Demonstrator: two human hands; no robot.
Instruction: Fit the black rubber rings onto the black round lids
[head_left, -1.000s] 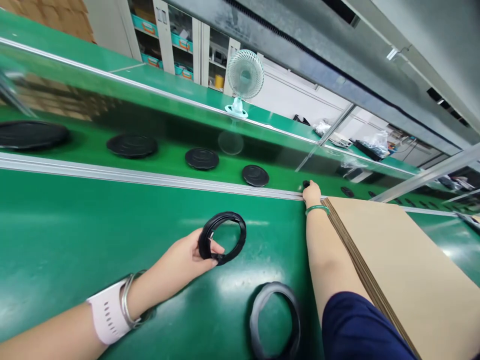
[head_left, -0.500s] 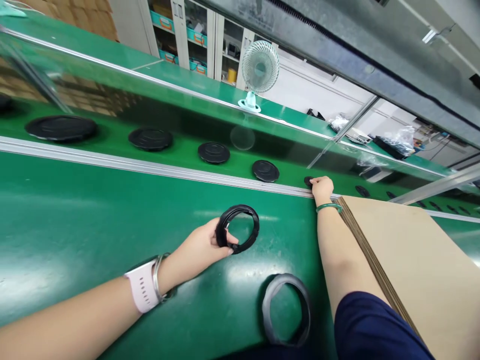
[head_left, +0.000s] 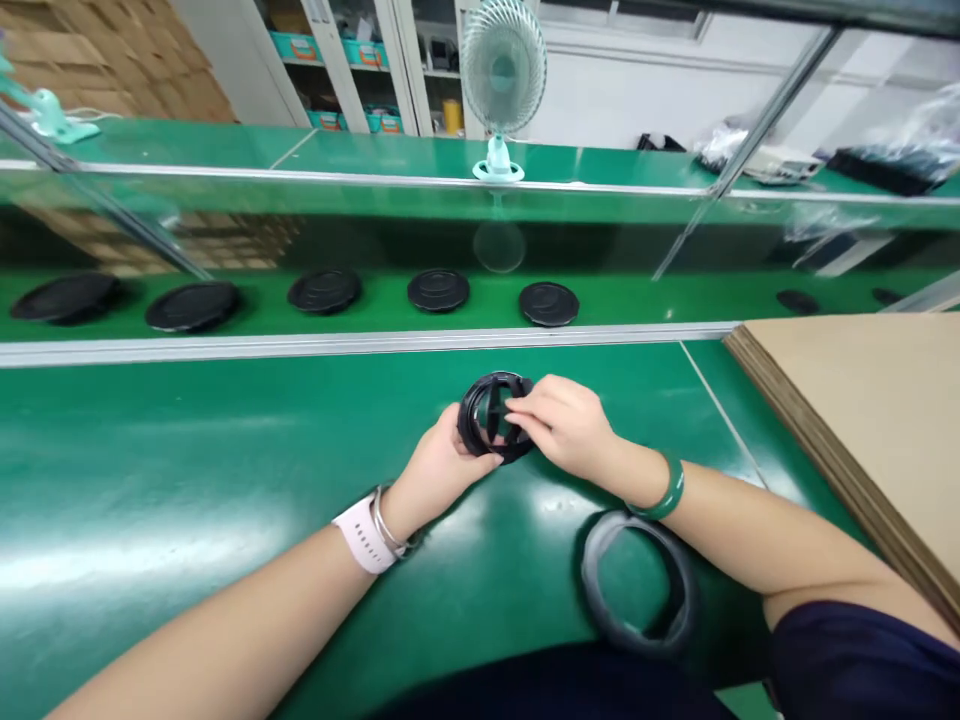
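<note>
My left hand (head_left: 442, 455) holds a black plastic ring (head_left: 469, 420) low over the green work surface (head_left: 225, 440). My right hand (head_left: 562, 425) has come over from the right, and its fingers grip the ring's near side, hiding part of it. Any small piece between those fingers is hidden. Below and right of my hands, a second dark ring (head_left: 592, 585) lies flat on the surface, touching neither hand.
Behind a silver rail (head_left: 360, 346) and a glass panel, several black discs (head_left: 550, 303) sit in a row on a green belt. A stack of cardboard sheets (head_left: 847, 400) lies at right. A small fan (head_left: 502, 70) stands beyond.
My right hand has left the rail and joined my left on the ring. The ring has moved slightly toward the middle of the view, and the view has swung level.
</note>
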